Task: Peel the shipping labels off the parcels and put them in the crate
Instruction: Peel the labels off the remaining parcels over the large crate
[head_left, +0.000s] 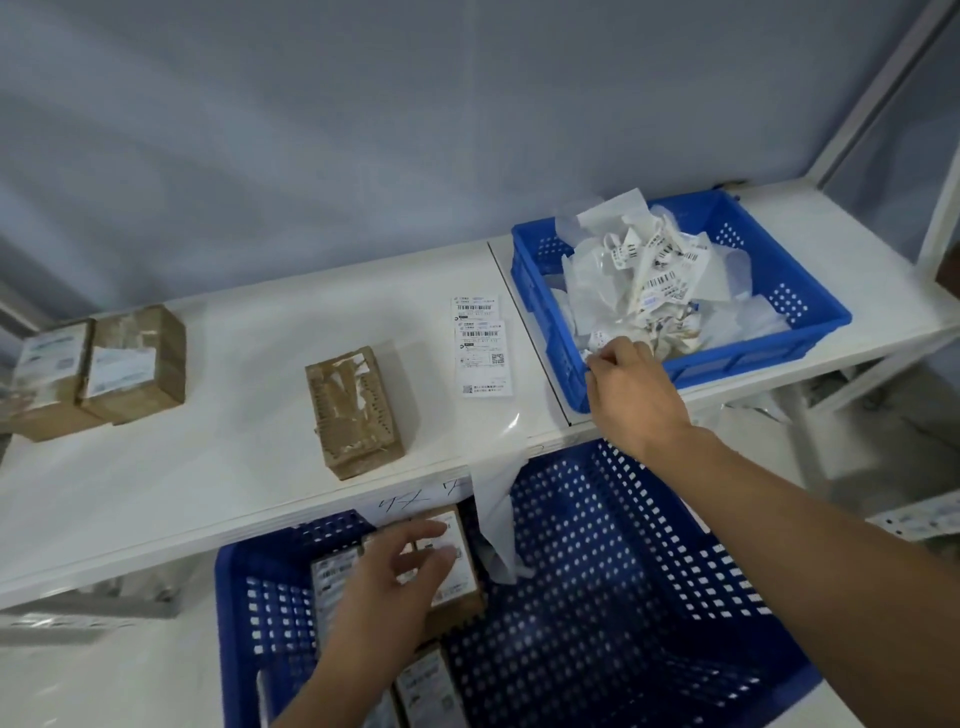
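A small blue crate (810, 291) on the white table at right is heaped with crumpled peeled labels (649, 275). My right hand (636, 392) reaches over its near rim, fingers curled and pinching a scrap of label at the pile's edge. A brown parcel (356, 413) with torn label remnants lies mid-table. Below the table edge, my left hand (395, 587) reaches into a large blue crate (623, 597), fingers spread over a labelled parcel (457, 571); whether they grip it is unclear. More labelled parcels (426, 686) lie in that crate.
Two labelled brown parcels (104, 364) sit at the table's left end. Flat printed labels (483, 343) lie on the table beside the small crate. A white backing strip (501, 519) hangs off the table's front edge into the large crate.
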